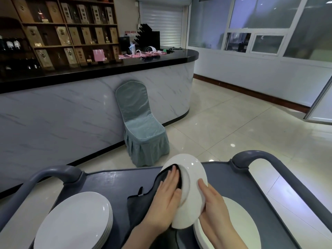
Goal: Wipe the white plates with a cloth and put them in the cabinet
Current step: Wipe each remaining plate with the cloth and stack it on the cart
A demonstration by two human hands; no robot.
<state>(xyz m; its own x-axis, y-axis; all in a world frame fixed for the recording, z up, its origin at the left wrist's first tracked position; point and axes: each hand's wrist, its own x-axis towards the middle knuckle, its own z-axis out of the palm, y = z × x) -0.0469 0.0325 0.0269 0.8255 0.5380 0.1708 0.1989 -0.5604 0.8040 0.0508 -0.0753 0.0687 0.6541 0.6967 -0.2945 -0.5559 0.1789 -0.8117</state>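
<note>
Gripping rim of tilted white plate in curled right grip above the cart, pressing dark cloth flat with straight-fingered left grip; hold rim steady, wipe full circles.

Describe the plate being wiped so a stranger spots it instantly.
On the grey cart, between the left stack and right stack, one white plate is tilted steeply. Only it is held: right hand gripping, left hand pressing a dark cloth on it.

Nothing reads clearly — box labels and wall signs blur.
</note>
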